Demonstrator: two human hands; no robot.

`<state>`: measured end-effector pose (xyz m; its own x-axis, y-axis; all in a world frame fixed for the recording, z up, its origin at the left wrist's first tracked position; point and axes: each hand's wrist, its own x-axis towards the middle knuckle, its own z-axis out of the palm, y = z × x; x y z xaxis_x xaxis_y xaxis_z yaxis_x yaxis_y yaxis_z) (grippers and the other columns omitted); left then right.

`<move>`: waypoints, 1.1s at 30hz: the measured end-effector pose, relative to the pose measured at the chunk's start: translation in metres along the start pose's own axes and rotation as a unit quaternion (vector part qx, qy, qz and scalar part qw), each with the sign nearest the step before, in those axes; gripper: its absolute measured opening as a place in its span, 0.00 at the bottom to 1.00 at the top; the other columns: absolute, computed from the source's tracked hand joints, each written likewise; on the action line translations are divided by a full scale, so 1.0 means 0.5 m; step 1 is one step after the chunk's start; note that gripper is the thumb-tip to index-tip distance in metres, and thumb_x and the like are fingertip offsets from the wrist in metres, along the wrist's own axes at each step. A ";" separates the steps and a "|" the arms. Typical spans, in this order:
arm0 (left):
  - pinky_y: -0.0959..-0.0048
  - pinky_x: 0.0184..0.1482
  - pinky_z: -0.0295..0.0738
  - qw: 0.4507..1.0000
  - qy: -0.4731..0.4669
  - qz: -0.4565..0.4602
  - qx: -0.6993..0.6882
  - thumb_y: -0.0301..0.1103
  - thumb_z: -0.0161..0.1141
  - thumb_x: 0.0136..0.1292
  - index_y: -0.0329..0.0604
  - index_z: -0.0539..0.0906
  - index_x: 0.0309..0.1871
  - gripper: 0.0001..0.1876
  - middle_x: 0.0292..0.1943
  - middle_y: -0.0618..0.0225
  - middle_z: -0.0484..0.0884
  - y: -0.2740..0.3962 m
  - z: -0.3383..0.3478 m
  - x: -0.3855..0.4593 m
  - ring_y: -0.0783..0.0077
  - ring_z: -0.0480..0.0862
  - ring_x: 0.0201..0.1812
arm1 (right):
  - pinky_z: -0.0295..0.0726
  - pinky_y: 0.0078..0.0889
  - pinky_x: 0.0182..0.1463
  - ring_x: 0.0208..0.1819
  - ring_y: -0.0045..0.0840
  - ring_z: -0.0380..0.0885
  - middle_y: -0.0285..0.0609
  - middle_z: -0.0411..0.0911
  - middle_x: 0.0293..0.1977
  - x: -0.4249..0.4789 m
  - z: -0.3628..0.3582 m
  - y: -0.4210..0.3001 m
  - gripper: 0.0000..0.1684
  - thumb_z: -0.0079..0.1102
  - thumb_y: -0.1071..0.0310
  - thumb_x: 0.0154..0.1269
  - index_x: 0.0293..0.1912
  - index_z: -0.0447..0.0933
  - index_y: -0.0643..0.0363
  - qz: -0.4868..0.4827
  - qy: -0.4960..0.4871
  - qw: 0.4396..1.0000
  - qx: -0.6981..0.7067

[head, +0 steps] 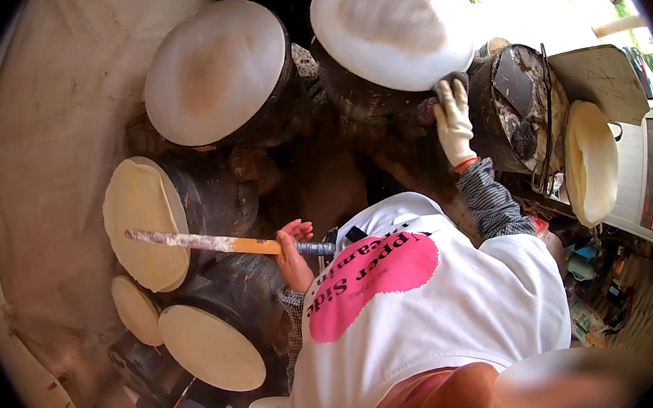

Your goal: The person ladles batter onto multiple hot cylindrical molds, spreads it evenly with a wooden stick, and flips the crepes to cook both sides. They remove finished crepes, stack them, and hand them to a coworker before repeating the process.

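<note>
My bare left hand (295, 256) holds a long flat wooden stick (254, 246) near its taped grey handle. The stick's far part is coated with whitish residue and lies in view over a round griddle (176, 185) bearing a thin pale flatbread (146, 243) with a ragged edge. My right hand (455, 120), in a white knit glove, presses a dark pad (455, 81) at the near right rim of another round griddle. That griddle carries a thin white layer (392, 17), brownish in the middle. A second pale, brown-centred layer (216, 74) covers the griddle to its left.
Two more pale round surfaces, one small (136, 311) and one larger (212, 347), lie at lower left. At right stand a blackened drum (519, 105) with a metal rod (548, 120), a flatbread pile (591, 166) and a board (601, 84). A fabric wall (50, 170) borders the left.
</note>
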<state>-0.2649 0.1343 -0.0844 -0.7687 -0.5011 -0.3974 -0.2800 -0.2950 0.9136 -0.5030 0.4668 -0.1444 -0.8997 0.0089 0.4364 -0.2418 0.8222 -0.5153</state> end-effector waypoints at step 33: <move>0.67 0.52 0.77 0.889 0.455 -0.048 -0.004 0.50 0.40 0.79 0.33 0.77 0.54 0.26 0.44 0.55 0.84 -0.012 0.034 -0.064 0.64 0.83 0.45 | 0.73 0.49 0.62 0.59 0.41 0.75 0.47 0.78 0.54 0.451 0.733 -1.002 0.23 0.48 0.52 0.69 0.54 0.79 0.53 -0.585 -0.403 0.700 -0.074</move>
<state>-0.2486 0.1661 -0.0758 0.0441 -0.9231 -0.3821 -0.3117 -0.3761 0.8726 -0.7179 -0.1517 -0.0583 -0.0436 -0.9948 -0.0918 -0.9978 0.0479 -0.0449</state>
